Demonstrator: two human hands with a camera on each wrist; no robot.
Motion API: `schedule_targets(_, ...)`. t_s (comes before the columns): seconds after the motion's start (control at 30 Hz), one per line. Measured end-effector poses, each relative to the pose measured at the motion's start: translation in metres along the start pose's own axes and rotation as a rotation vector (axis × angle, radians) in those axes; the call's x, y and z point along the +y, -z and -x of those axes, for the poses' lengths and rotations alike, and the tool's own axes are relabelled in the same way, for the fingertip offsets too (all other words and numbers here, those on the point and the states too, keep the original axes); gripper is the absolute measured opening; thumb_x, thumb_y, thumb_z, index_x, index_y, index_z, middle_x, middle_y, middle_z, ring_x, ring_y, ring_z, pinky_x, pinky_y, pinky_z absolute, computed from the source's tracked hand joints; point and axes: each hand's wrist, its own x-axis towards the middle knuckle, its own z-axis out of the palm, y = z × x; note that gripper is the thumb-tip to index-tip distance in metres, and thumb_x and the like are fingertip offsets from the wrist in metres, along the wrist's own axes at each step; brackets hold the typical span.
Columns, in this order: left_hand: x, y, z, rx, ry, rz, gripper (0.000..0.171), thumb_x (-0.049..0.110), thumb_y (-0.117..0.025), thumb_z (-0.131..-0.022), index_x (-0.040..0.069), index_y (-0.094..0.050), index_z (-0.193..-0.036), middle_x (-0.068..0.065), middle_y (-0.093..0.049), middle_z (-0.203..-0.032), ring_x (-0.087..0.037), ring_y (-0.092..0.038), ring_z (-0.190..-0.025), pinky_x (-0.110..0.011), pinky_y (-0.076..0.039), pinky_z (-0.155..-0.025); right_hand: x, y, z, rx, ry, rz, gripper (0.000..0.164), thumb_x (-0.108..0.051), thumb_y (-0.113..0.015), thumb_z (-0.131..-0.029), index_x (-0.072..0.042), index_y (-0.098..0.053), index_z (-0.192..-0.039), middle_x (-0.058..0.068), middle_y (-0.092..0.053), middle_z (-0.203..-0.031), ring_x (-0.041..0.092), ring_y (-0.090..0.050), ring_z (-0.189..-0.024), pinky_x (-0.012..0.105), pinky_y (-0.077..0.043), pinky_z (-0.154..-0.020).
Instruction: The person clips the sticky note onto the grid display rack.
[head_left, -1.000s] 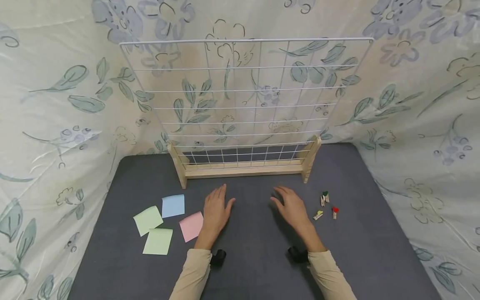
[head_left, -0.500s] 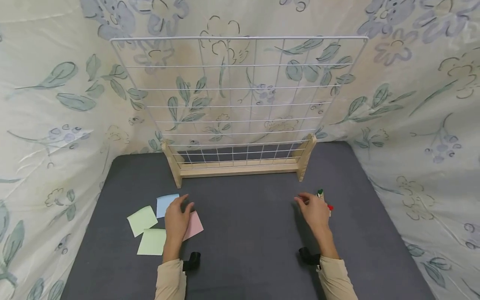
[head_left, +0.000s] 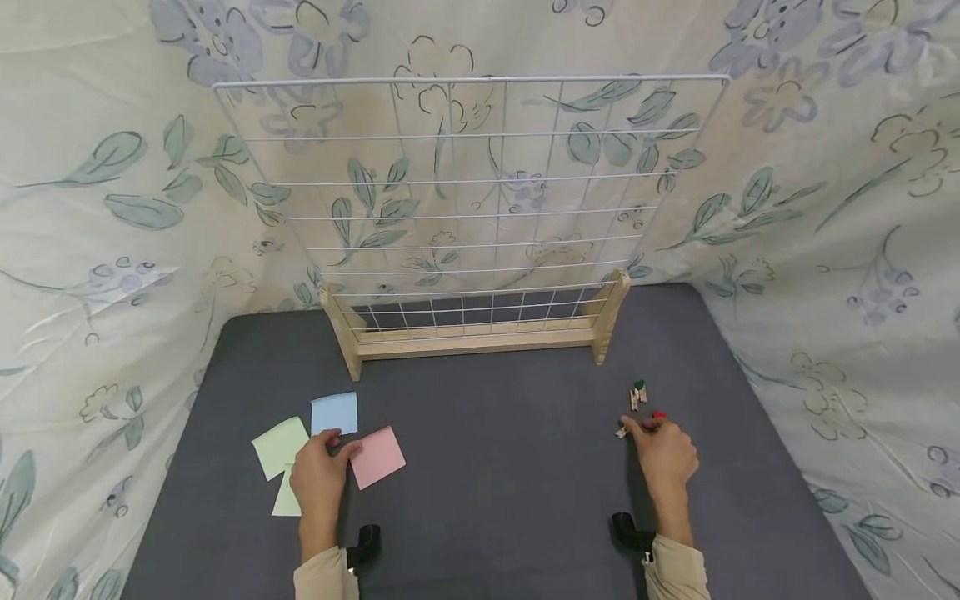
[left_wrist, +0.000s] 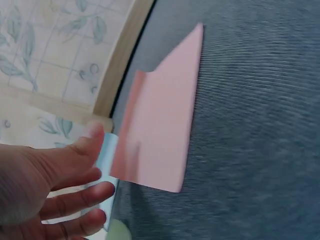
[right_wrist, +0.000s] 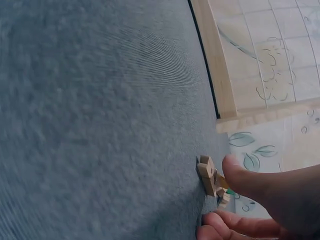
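"So, where's the pink sticky note (head_left: pixel 378 458)?"

"Toward the left edge of the desk (head_left: pixel 487 467), one side looking creased up. The left hand (head_left: pixel 318 475) is beside it; on my feed its thumb and fingers stand apart, gripping nothing. I can't tell whether the thumb touches the paper."

"And the right hand (head_left: pixel 666 457)?"

"Toward the right edge, low over the wooden mini clothespins. Its thumb and fingers are parted and I see nothing held. A yellow-trimmed clothespin (right_wrist: pixel 206 175) lies by the thumb, a red-topped clothespin (head_left: pixel 659 414) just past the fingers, and two more clothespins (head_left: pixel 640 392), one showing green, nearer the far right corner."

"Which step, then?"

"Picking up, I'd judge, with no grip made yet. The next move calls for a light pinch on the note's raised side and a precise one on a single clothespin, sparing its neighbours."

"The surroundings?"

"A blue sticky note (head_left: pixel 334 412) just beyond the left hand, two green sticky notes (head_left: pixel 281 446) nearer the left edge. A white wire grid rack (head_left: pixel 471 81) on a pale wooden stand (head_left: pixel 480 342) lines the far edge. The desktop is dark grey; floral fabric (head_left: pixel 862 250) surrounds it behind and at both sides."
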Motion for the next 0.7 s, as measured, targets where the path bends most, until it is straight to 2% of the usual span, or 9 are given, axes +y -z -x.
schedule_targets(0.13,-0.001,-0.005,0.003,-0.022,0.016,-0.029,0.033,0.009,-0.083,-0.076,-0.006,-0.070,-0.103,-0.022,-0.069,-0.091,-0.045,-0.065,-0.086,-0.060,-0.051,-0.067,-0.004,-0.005,0.000,0.011,0.005,-0.002,0.039,-0.036,-0.082,-0.080,0.000,-0.075,-0.092,0.020,-0.069,-0.079,0.031,-0.058,-0.053,0.039,-0.040,-0.040)
schedule_targets(0.27,0.000,-0.009,0.003,-0.002,0.011,-0.034,0.019,0.003,-0.080,-0.078,-0.005,-0.072,-0.095,-0.020,-0.069,-0.083,-0.042,-0.064,-0.079,-0.057,-0.049,-0.060,-0.009,-0.006,-0.001,-0.012,0.042,-0.018,0.027,-0.025,-0.081,-0.081,0.001,-0.075,-0.087,0.015,-0.069,-0.074,0.032,-0.060,-0.056,0.044,-0.044,-0.043)
schedule_targets(0.37,0.000,-0.010,0.002,0.015,0.004,-0.028,0.009,0.001,-0.078,-0.079,-0.003,-0.073,-0.085,-0.018,-0.068,-0.076,-0.039,-0.064,-0.073,-0.054,-0.047,-0.056,-0.013,-0.005,-0.003,-0.023,0.080,-0.039,0.019,-0.018,-0.079,-0.081,0.000,-0.075,-0.086,0.014,-0.070,-0.075,0.035,-0.062,-0.062,0.050,-0.048,-0.049)
schedule_targets(0.47,0.001,-0.010,0.002,0.026,-0.019,-0.005,0.006,0.000,-0.079,-0.078,-0.001,-0.073,-0.079,-0.017,-0.068,-0.073,-0.036,-0.063,-0.070,-0.048,-0.046,-0.054,-0.016,-0.003,-0.004,-0.047,0.125,-0.085,0.018,-0.014,-0.078,-0.082,0.001,-0.074,-0.091,0.015,-0.072,-0.080,0.034,-0.066,-0.066,0.052,-0.051,-0.057)
schedule_targets(0.6,0.002,-0.008,0.000,0.010,-0.083,0.090,0.008,-0.001,-0.081,-0.077,-0.001,-0.074,-0.080,-0.016,-0.068,-0.076,-0.026,-0.059,-0.063,-0.033,-0.042,-0.049,-0.020,-0.003,-0.005,-0.095,0.178,-0.134,0.026,-0.010,-0.077,-0.083,0.007,-0.071,-0.103,0.019,-0.073,-0.084,0.035,-0.068,-0.071,0.055,-0.052,-0.069)
schedule_targets(0.7,0.002,-0.007,-0.003,-0.026,-0.104,0.194,0.008,-0.002,-0.080,-0.077,-0.001,-0.075,-0.083,-0.016,-0.070,-0.078,-0.018,-0.056,-0.060,-0.022,-0.041,-0.048,-0.022,-0.004,-0.005,-0.125,0.212,-0.142,0.025,-0.008,-0.077,-0.084,0.009,-0.071,-0.101,0.020,-0.072,-0.082,0.035,-0.068,-0.071,0.055,-0.052,-0.071)
